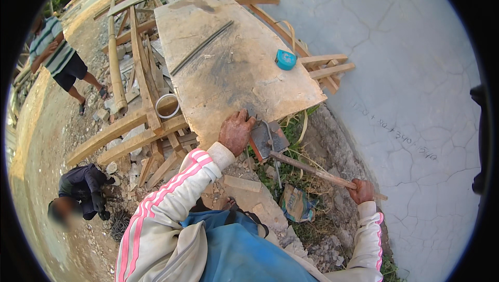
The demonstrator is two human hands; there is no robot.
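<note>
My left hand (236, 132) rests at the near edge of a worn, stained board (249, 69), its fingers curled closed. Whatever the fingertips may pinch is too small to make out. Lower right, my right hand (362, 192) is wrapped round a long wooden handle (317, 172). The far end of that handle meets a thin, bent metal bar (275, 165); whether the two are joined I cannot tell. Behind the bar, just right of my left hand, sits a dark plate with an orange edge (269, 139). Two thin dark rods (202, 47) and a teal tape measure (286, 59) lie on the board.
Wooden beams (140, 69) and rubble spread left of the board, with a white ring (167, 106) among them. A cracked grey wall (416, 74) rises on the right. One person (57, 51) stands far left; another (83, 191) crouches lower left. A crumpled bag (299, 204) lies below.
</note>
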